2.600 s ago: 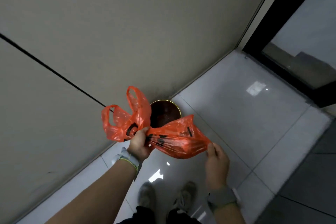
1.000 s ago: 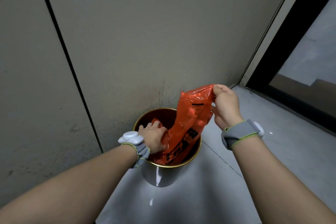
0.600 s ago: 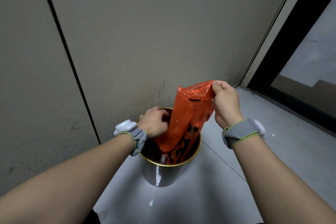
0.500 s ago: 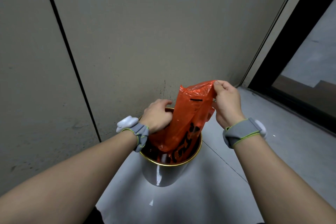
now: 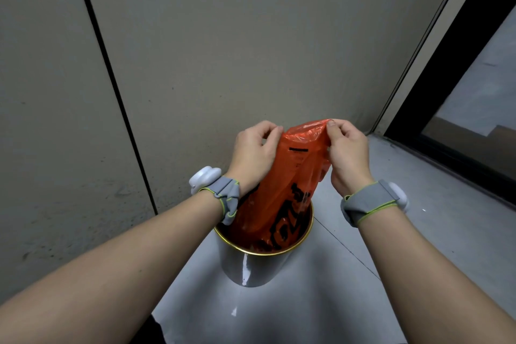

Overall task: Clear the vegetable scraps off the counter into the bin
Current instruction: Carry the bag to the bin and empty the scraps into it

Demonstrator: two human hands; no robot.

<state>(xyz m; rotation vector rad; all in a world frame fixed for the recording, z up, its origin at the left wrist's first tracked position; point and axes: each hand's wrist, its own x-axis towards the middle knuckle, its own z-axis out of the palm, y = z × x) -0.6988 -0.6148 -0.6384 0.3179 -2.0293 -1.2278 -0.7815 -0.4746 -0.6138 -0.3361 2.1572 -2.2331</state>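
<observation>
An orange plastic bag (image 5: pixel 282 193) with black print hangs upside down, its lower end inside a round metal bin (image 5: pixel 252 265) with a gold rim on the floor. My left hand (image 5: pixel 255 152) pinches the bag's upper left corner. My right hand (image 5: pixel 344 152) pinches the upper right corner. Both hands hold the bag taut above the bin. The bag hides the inside of the bin, and no vegetable scraps show.
The bin stands against a beige panelled wall (image 5: pixel 223 36) with a dark vertical seam. Glossy grey floor tiles (image 5: pixel 435 218) spread to the right. A dark door frame with glass (image 5: pixel 472 86) fills the right side.
My left hand has come up out of the bin and now grips the bag's top beside my right hand. The bag has been lifted higher and stretched upright.
</observation>
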